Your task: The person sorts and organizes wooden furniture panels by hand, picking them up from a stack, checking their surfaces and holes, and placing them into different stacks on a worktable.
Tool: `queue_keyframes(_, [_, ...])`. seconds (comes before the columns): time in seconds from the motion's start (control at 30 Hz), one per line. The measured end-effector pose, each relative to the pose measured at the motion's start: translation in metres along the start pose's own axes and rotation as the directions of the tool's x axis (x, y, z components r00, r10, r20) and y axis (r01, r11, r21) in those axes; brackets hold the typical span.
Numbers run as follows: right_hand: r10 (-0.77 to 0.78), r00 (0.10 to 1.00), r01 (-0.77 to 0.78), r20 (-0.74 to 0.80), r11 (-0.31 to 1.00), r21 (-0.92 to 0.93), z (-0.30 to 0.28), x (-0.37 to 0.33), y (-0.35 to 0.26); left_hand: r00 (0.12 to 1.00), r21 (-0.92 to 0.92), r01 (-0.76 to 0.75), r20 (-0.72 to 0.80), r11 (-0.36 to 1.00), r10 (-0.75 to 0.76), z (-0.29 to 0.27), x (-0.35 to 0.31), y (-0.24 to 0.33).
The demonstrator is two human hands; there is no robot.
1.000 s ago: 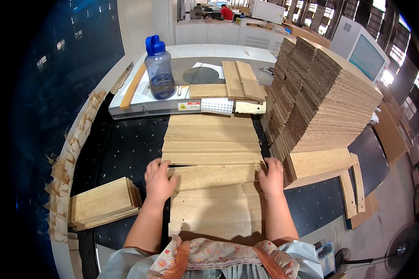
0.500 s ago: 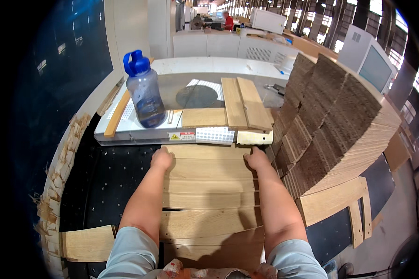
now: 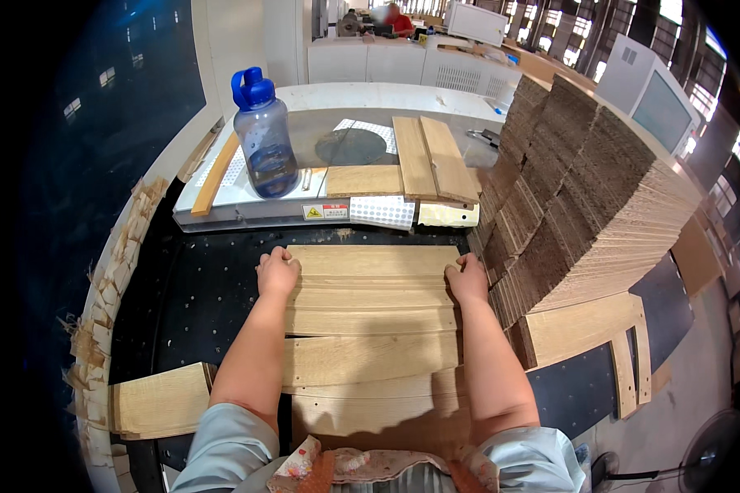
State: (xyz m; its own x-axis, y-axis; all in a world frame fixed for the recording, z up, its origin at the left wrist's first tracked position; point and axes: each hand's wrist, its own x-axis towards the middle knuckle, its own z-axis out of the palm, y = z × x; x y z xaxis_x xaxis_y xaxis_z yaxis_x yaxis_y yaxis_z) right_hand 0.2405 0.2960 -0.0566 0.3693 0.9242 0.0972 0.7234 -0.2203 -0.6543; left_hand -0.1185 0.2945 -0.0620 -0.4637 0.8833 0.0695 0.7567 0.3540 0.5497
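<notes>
My left hand is closed on the left end of the farthest light wooden board. At the right end of that same board, my right hand grips it with bent fingers. It lies flat across the black perforated table, its near edge against or over a narrow strip of the board behind it. Nearer to me, further wooden boards lie in a row, some edges touching, with a dark gap between two of them. The nearest board is partly in my shadow.
A tall stack of boards stands close by my right hand. Beyond the boards runs a raised machine ledge, bearing a blue-capped water bottle and several loose boards. Another short board lies at left.
The far board has come toward me, away from the ledge, leaving a black strip between them. It now hides more of the board behind it. Both hands moved with it.
</notes>
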Motion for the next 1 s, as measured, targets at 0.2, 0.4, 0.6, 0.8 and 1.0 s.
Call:
queue_keyframes(0.2, [0.125,0.974,-0.139,0.188,0.989,0.059,-0.009,0.001,0.000,0.989,-0.194,0.040,0.144,0.980,-0.011,0.002,0.011,-0.015])
queue_keyframes(0.4, [0.008,0.997,-0.016,0.079,0.995,0.099,-0.034,-0.035,0.001,0.999,-0.158,-0.031,0.022,0.987,0.035,-0.028,-0.028,-0.008])
queue_keyframes(0.6, [-0.098,0.995,0.098,0.016,0.994,-0.041,-0.039,-0.072,0.013,0.997,0.000,0.053,0.057,0.999,-0.053,-0.038,-0.082,-0.011])
queue_keyframes(0.8, [-0.199,0.972,0.193,0.125,0.979,0.062,-0.041,-0.074,0.028,0.971,-0.143,0.052,0.240,0.988,-0.016,-0.048,-0.078,-0.012])
queue_keyframes(1.0, [-0.331,0.791,0.557,0.514,0.737,-0.382,-0.094,-0.104,-0.041,0.962,-0.270,0.117,0.268,0.956,-0.042,-0.034,-0.056,-0.037])
